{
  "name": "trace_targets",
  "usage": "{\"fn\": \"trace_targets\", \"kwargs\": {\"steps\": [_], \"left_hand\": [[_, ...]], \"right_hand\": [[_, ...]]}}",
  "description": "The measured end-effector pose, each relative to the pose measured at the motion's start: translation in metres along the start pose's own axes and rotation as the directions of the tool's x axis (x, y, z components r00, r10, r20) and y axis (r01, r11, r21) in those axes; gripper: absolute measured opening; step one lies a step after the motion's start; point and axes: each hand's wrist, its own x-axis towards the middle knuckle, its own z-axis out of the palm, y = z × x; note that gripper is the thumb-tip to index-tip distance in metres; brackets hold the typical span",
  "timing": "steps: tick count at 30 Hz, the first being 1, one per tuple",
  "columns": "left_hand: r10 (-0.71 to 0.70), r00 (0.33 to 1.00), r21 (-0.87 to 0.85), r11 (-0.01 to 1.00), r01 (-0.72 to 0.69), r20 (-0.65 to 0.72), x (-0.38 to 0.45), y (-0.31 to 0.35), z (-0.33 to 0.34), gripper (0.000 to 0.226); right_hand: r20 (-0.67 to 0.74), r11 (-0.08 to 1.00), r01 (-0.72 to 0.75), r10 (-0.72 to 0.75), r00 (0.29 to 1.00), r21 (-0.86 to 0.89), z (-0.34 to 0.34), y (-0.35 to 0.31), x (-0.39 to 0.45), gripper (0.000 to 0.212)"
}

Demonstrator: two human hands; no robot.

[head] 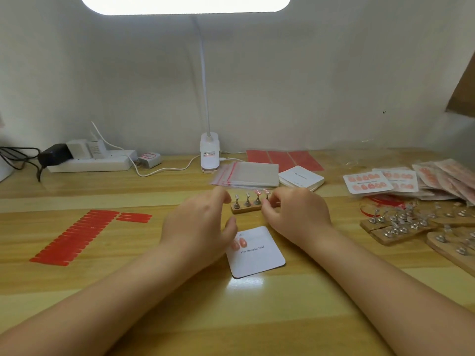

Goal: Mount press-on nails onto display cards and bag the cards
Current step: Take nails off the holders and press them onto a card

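The left hand hovers with fingers loosely spread, holding nothing, over the display card bearing 2 nails. Just beyond, the wooden stand runs left-right; the right hand, nearer its nails, pinches at 1.

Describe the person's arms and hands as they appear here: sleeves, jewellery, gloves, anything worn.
Both forearms are bare right up to the bottom edge of the picture; no sleeve shows. The left hand and the right hand wear no gloves, and no ring, watch or bracelet is visible. The fingertips are blurred, so any nail polish cannot be made out.
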Motion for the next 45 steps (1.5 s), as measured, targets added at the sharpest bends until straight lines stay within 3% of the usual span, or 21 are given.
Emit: {"fn": "trace_targets", "kwargs": {"steps": [8, 24, 38, 45], "left_hand": [[0.086, 0.973, -0.115, 0.991, -0.063, 0.212, -0.003, -0.002, 0.025, 0.072], [0.098, 0.981, -0.140, 0.987, -0.075, 0.169, -0.003, -0.004, 0.026, 0.068], [0.114, 0.981, -0.123, 0.988, -0.095, 0.159, -0.005, -0.003, 0.023, 0.058], [0.194, 0.968, -0.112, 0.978, -0.178, 0.160, -0.005, -0.002, 0.018, 0.037]], "right_hand": [[0.040, 0.995, -0.036, 0.032, 0.999, 0.097, 0.007, 0.004, 0.002, 0.029], [0.134, 0.972, -0.081, 0.052, 0.990, 0.221, 0.009, 0.003, 0.009, 0.025], [0.050, 0.988, 0.012, -0.020, 0.999, 0.156, 0.010, 0.001, 0.006, 0.024], [-0.009, 0.951, -0.013, 0.016, 1.000, 0.310, 0.010, 0.000, 0.002, 0.009]]}}
